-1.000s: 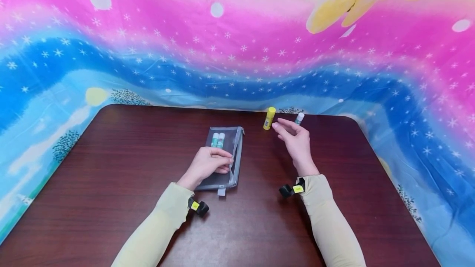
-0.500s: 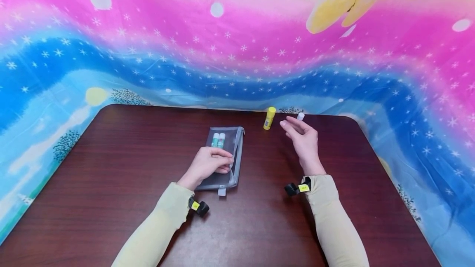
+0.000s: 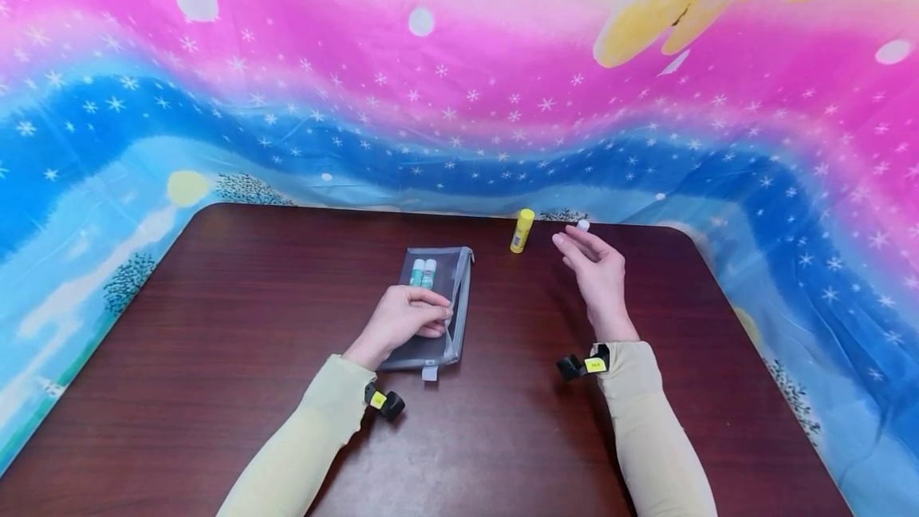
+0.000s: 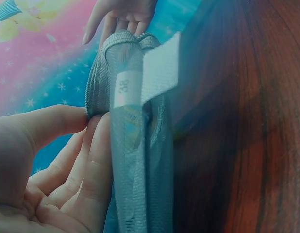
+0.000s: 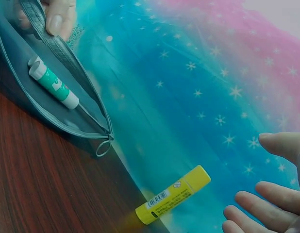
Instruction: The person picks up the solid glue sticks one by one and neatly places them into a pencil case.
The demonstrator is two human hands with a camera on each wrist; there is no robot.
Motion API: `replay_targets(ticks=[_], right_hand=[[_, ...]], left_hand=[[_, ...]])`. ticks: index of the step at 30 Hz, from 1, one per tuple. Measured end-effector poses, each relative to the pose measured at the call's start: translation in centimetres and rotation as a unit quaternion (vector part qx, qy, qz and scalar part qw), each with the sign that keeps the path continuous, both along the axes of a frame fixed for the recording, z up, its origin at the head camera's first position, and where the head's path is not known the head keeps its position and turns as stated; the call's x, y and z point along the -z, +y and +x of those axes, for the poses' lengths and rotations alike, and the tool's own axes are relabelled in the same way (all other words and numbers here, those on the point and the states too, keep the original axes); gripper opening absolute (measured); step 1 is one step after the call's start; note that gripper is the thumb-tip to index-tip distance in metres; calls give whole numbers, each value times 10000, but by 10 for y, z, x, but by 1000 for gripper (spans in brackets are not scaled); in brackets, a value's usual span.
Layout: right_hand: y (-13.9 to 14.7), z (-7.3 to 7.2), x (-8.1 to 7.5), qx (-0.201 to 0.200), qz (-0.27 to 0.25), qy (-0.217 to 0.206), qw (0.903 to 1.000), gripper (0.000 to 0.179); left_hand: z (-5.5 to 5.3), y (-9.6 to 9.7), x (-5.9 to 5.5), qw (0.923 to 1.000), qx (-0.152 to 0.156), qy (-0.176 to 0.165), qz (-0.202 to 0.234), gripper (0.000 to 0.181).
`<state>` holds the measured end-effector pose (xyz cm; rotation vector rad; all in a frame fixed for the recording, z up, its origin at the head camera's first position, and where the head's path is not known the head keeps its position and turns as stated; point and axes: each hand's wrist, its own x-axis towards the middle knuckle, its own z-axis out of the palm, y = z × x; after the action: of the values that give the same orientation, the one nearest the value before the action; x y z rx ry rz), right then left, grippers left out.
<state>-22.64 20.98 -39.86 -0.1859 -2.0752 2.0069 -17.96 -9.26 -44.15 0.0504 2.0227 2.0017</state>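
My left hand [image 3: 405, 317] pinches one edge of the opening of a grey mesh zip pouch [image 3: 462, 325], and the mouth gapes in the right wrist view. Two green glue sticks [image 3: 423, 273] with white caps lie inside the pouch. Fingers parted and holding nothing, my right hand [image 3: 596, 270] hovers over the back right of the table. Just behind its fingers shows the white cap of another stick [image 3: 583, 225], whose body the hand hides. A yellow glue stick [image 5: 174, 194] stands upright to the left of the right hand.
The dark wooden table [image 3: 215, 301] ends at a far edge close behind the standing sticks. A colourful printed cloth [image 3: 359, 102] hangs beyond that edge. A white tag [image 4: 160, 68] sticks out from the near end of the pouch.
My right hand has shifted to the right, away from the yellow glue stick, and now covers more of the white-capped stick. My left hand stays in place on the pouch.
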Motion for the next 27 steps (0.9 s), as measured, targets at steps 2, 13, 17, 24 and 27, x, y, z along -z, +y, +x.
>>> replay_targets(ticks=[2, 13, 17, 24, 27], right_hand=[[1, 0, -1, -4, -48, -3, 10000, 49], [11, -1, -2, 135, -417, 127, 9990, 47], [15, -1, -4, 200, -438, 131, 9988, 49], [20, -2, -6, 400, -567, 103, 9975, 45], [22, -3, -6, 416, -614, 131, 9972, 48]], left_hand=[[0, 0, 0, 10000, 9, 15, 5, 23], [0, 1, 0, 10000, 46, 2, 87, 26], [0, 1, 0, 10000, 37, -19, 90, 26], [-1, 0, 1, 10000, 15, -64, 66, 21], [-2, 0, 1, 9999, 20, -87, 57, 22]])
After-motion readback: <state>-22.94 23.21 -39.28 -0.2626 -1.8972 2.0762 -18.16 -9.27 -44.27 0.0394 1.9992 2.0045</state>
